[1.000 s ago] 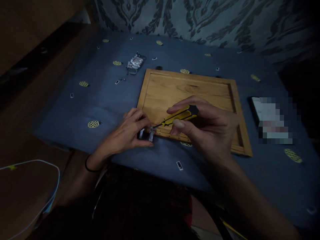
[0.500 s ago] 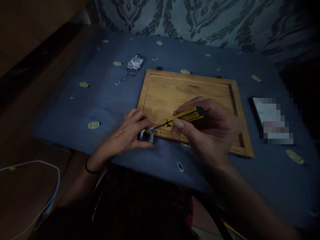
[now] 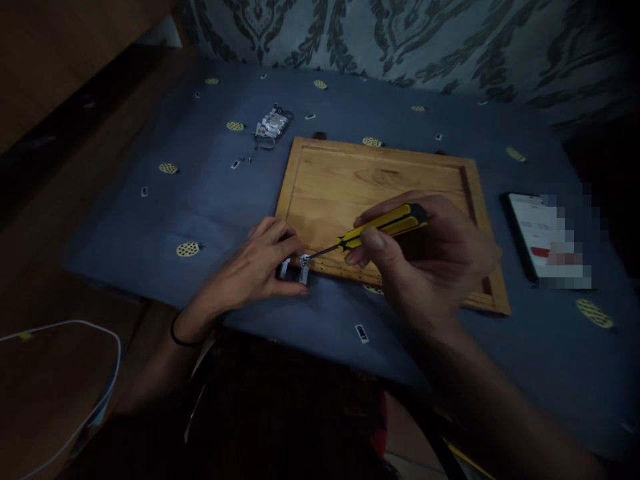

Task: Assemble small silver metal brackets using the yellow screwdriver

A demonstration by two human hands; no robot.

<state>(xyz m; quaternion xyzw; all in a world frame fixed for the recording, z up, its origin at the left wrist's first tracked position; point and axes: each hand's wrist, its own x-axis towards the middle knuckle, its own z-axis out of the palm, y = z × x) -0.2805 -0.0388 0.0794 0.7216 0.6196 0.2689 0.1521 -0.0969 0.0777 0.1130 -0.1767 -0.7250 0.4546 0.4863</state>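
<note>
My left hand (image 3: 257, 270) is closed around a small shiny metal fitting (image 3: 304, 269), thumb below and fingers above, at the near left corner of a framed wooden board (image 3: 350, 200). Part of the fitting is hidden by the fingers. In my right hand (image 3: 425, 260) is a yellow and black screwdriver (image 3: 385, 223), pinched by its handle and tilted, its dark shaft pointing down left. The tip meets the fitting or lies just by it. Small dark holes show along the board's near edge.
Several metal fittings with curved ends (image 3: 273, 127) lie in a cluster at the back left, with tiny dark pieces (image 3: 249, 160) nearby. A phone (image 3: 535, 233), partly blurred out, lies right of the board. Blue pineapple-print cloth (image 3: 125, 227) covers the surface, which meets a patterned wall.
My right hand and the screwdriver handle have shifted slightly right and the handle lies a little lower in tilt. My left hand and the fitting have hardly moved.
</note>
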